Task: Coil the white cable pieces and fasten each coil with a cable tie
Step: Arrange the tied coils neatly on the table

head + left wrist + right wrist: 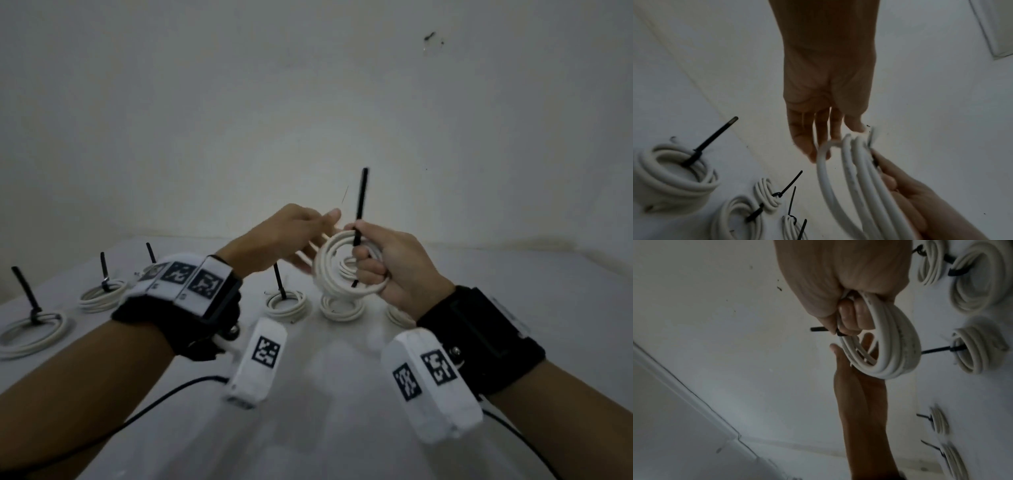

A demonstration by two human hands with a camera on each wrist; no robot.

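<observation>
- Right hand (387, 265) curls its fingers through a loose coil of round white plastic cable (342, 270), held up above the table, and pins a thin black plastic cable tie (359, 209) against the turns; the tie's long end stands straight up, its short end pokes out below the fingers. Gripping coil and tie together probably keeps the loops from springing apart while the tie is threaded.
- Left hand (291, 236) is just left of the coil, fingers nearly straight and holding nothing I can see; the left wrist view shows its fingertips (812, 152) at the outermost turn, seemingly steadying the far side of the coil or reaching for the tie's free end.
- Below the hands, finished white cable coils lie on the white table (325, 394), set apart in a rough row, presumably to keep done work out of the way: one near coil at far left (32, 330), one beyond it (102, 296), and one in the middle (286, 303), each with a black tie tail sticking up.
- Beyond the table rises a plain pale wall (308, 102).
</observation>
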